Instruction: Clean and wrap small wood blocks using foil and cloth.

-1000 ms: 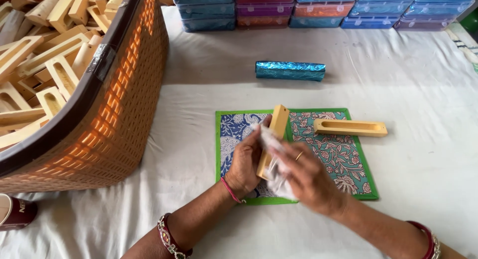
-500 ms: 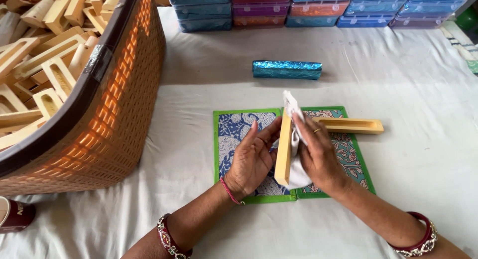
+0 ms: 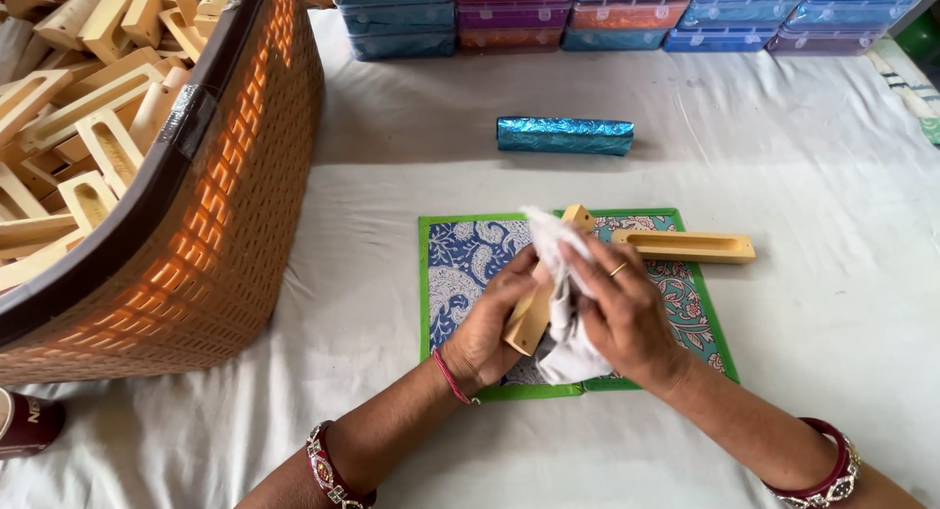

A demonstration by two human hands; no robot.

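The left hand (image 3: 494,328) grips a pale wooden block (image 3: 540,299) by its lower end, tilting it up at frame centre so its face is exposed. The right hand (image 3: 617,308) presses a white cloth (image 3: 563,318) against that face, fingers closed on the cloth. Both work above a patterned mat (image 3: 460,264) that shields the tabletop (image 3: 832,176). A slotted wooden piece (image 3: 685,246) lies on the mat's right edge, within reach; a woven basket (image 3: 235,225) of similar pieces fills the upper left.

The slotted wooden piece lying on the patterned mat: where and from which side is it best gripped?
Probably across the long side walls of the slotted wooden piece, near its middle, coming from above. It lies flat, slot up, apart from both hands, with both narrow long edges exposed on the patterned mat.
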